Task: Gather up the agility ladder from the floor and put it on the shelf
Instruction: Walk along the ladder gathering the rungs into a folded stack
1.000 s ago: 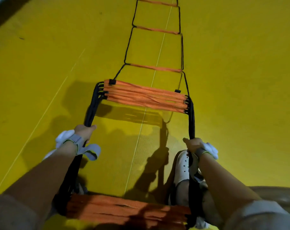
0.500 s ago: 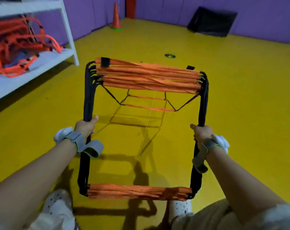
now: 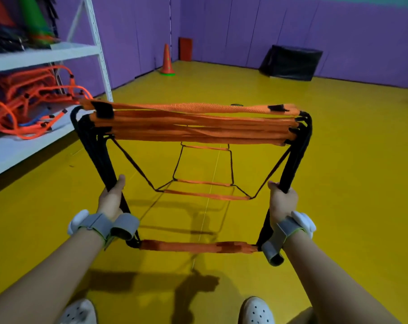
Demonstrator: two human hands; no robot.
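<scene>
Shelf [image 3: 41, 146]: white metal boards at the left, already loaded with tangled orange cords [image 3: 27, 106]; nothing of this ladder is placed there yet.
Left hand [image 3: 110, 199]: fist closed around the bunched black side straps.
Agility ladder [image 3: 193, 123]: flat woven orange rungs are stacked in a bundle held up between both hands; a few rungs [image 3: 205, 195] are left trailing on the glossy yellow floor [image 3: 338, 160].
Right hand [image 3: 282, 202]: clenched on the opposite black straps.
Progress: gathering is judged nearly done, shelving remains.
</scene>
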